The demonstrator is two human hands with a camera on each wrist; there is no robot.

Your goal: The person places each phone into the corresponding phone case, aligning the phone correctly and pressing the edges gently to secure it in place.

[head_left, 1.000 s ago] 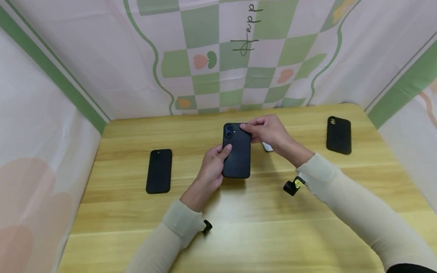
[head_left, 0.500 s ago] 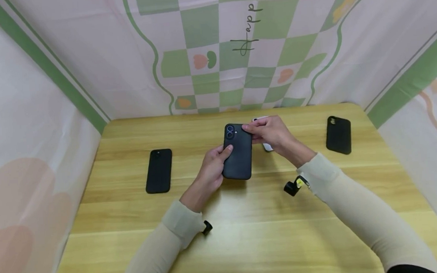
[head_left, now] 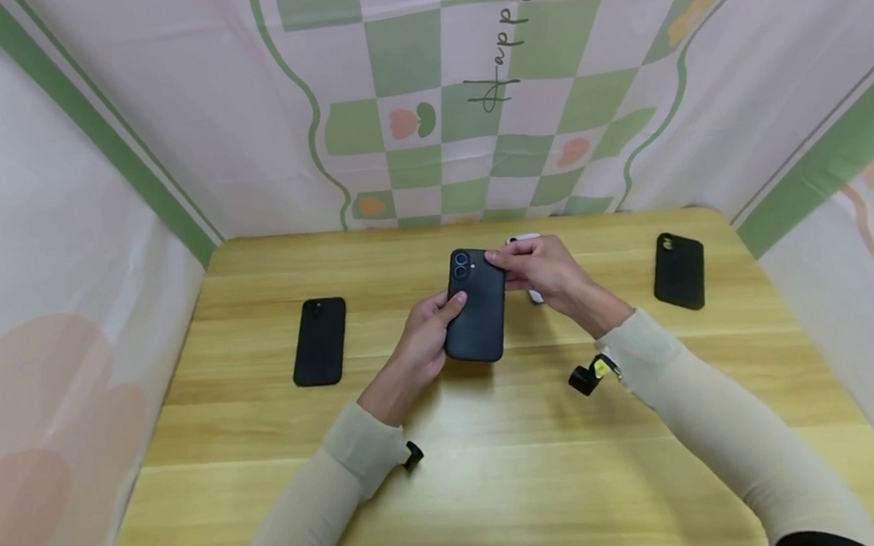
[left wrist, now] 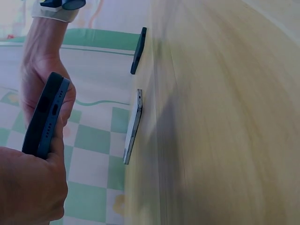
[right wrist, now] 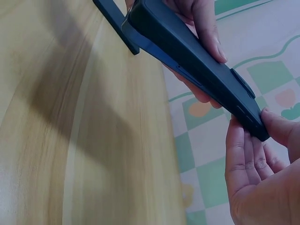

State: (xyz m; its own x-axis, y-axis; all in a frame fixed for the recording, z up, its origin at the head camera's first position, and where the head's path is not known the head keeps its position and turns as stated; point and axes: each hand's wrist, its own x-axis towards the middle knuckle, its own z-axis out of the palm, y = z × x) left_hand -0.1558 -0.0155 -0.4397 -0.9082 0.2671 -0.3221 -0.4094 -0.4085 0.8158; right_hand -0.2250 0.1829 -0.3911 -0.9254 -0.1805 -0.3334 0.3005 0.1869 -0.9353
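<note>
In the head view, a dark phone in a black phone case [head_left: 477,316] is held above the table, its back and two camera lenses turned up. My left hand [head_left: 427,332] grips its lower left side, thumb across the back. With thumb and fingers, my right hand [head_left: 545,273] pinches the upper right corner. In the right wrist view, the phone's blue edge [right wrist: 152,48] shows below the case toward the lower end, where the case stands off it. The charging port end of the phone [left wrist: 52,112] faces the left wrist camera, uncovered by the case.
A white phone [head_left: 536,297] lies behind my right hand, partly hidden. On the wooden table [head_left: 495,486], a black phone or case [head_left: 319,342] lies at left and a black case with a camera cutout [head_left: 679,271] at right. A printed curtain [head_left: 401,58] hangs behind.
The cased phone and my right hand have shifted slightly right and down, baring the white phone's upper end. Both grips look the same.
</note>
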